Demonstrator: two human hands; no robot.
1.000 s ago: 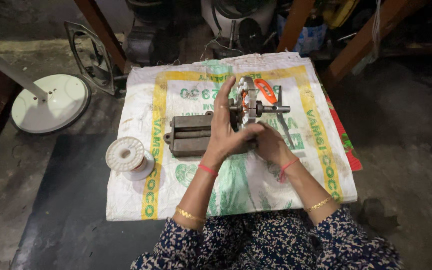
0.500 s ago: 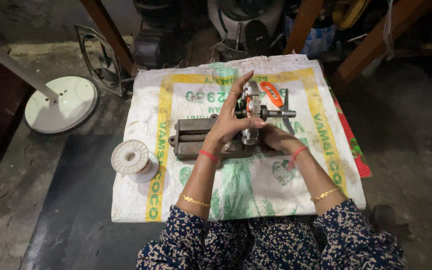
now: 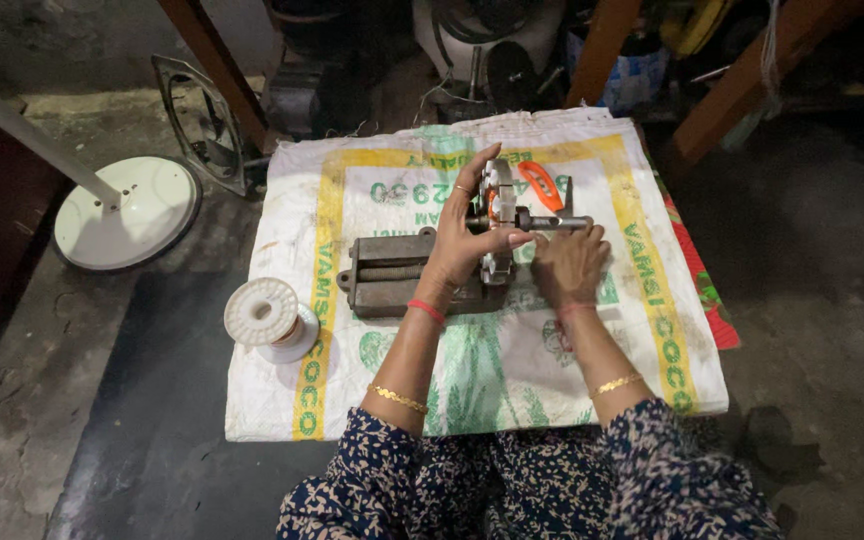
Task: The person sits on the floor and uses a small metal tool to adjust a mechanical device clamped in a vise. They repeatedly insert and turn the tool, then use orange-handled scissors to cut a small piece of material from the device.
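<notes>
A grey metal winding machine (image 3: pixel 392 275) sits on a white woven sack (image 3: pixel 472 400) spread on the floor. On its shaft (image 3: pixel 562 222) is a round metal stator core (image 3: pixel 499 195) standing on edge. My left hand (image 3: pixel 467 235) lies against the core, fingers spread over its face and thumb on the shaft. My right hand (image 3: pixel 570 265) is curled just under the shaft's right end; what it grips is hidden. An orange-handled tool (image 3: pixel 542 185) lies behind the core.
A white spool of wire (image 3: pixel 270 318) stands at the sack's left edge. A white fan base with its pole (image 3: pixel 127 210) and a wire fan guard (image 3: pixel 202 120) lie at the left. Wooden legs (image 3: pixel 602 45) and clutter stand behind the sack.
My view has shifted a little. My left hand stays on the core, its fingers moved slightly over the face. My right hand has slid a bit lower under the shaft.
</notes>
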